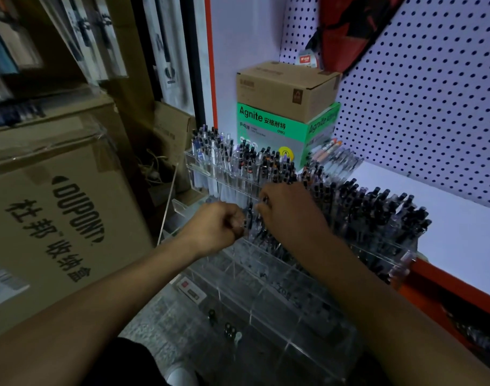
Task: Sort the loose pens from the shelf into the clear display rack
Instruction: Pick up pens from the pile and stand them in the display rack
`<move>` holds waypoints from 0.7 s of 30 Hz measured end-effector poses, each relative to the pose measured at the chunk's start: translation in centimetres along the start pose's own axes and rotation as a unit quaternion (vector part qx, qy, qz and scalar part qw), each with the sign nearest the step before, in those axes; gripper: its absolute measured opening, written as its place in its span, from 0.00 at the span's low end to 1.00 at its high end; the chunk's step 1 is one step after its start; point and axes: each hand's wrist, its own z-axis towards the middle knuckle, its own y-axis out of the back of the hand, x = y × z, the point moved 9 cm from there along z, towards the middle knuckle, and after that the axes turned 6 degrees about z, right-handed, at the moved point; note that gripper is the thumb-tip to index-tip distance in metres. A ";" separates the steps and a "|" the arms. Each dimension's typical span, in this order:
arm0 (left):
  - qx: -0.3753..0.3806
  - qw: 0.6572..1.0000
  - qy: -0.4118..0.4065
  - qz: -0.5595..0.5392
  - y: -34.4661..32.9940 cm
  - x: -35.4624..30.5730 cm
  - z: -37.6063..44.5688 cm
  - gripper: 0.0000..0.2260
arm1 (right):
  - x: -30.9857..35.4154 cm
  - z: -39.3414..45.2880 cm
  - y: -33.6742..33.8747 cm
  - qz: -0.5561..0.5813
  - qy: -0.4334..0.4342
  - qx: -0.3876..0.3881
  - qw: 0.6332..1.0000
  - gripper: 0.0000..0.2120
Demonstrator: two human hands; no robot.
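A clear tiered display rack (280,296) stands at the shelf's front edge, its upper rows packed with dark-capped pens (377,210). Its lower compartments hold only a few pens. My left hand (218,227) is closed in a fist around a small bunch of pens (248,218) in the rack's middle row. Right beside it, my right hand (288,210) reaches over the same row with fingers pinched on a pen among that bunch. Loose pens (335,156) with clear and orange barrels lie on the white shelf (447,240) behind the rack.
A green and brown stack of boxes (288,112) sits at the shelf's back corner against a white pegboard (433,107). Large cardboard cartons (57,207) stand close on the left. The shelf has an orange front edge (447,282).
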 end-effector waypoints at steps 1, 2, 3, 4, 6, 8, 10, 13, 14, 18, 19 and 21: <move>-0.007 1.000 -0.007 0.002 -0.1 -0.2 0.0 0.03 | -0.2 0.1 -0.2 -0.010 -0.009 0.003 1.000 0.09; -0.012 1.000 -0.014 0.005 -0.1 -0.3 0.0 0.04 | -0.3 0.1 -0.5 -0.020 -0.016 0.011 1.000 0.09; -0.015 1.000 -0.019 0.010 -0.2 -0.4 0.1 0.04 | -0.4 0.2 -0.9 -0.032 -0.023 0.021 0.999 0.11; -0.015 1.000 -0.018 0.015 -0.1 -0.4 0.2 0.04 | -0.4 0.1 -1.5 -0.042 -0.030 0.034 0.998 0.12; -0.017 1.000 -0.005 0.016 0.1 0.0 0.3 0.04 | -0.4 0.0 -2.4 -0.052 -0.041 0.055 0.996 0.13; -0.025 1.000 0.006 0.014 0.4 0.5 0.5 0.05 | -0.3 0.0 -2.7 -0.049 -0.043 0.057 0.996 0.15; -0.024 1.000 0.012 0.005 0.5 0.8 0.4 0.06 | -0.2 0.0 -2.4 -0.039 -0.034 0.042 0.998 0.13; -0.008 1.000 0.015 -0.026 0.3 0.8 0.3 0.06 | -0.1 -0.2 -1.6 -0.038 -0.027 0.018 0.999 0.09; -0.005 1.000 0.013 -0.026 0.3 0.8 0.2 0.05 | -0.1 -0.1 -1.5 -0.043 -0.029 0.017 0.999 0.09; -0.014 1.000 -0.004 -0.015 0.2 0.6 0.0 0.04 | -0.2 0.2 -2.0 -0.085 -0.046 0.030 0.995 0.11; -0.026 1.000 -0.005 -0.014 0.4 0.5 0.0 0.04 | -0.1 0.3 -2.2 -0.099 -0.049 0.035 0.993 0.13; -0.043 0.999 0.000 -0.010 0.6 0.2 0.0 0.04 | 0.1 0.5 -2.7 -0.115 -0.055 0.054 0.990 0.18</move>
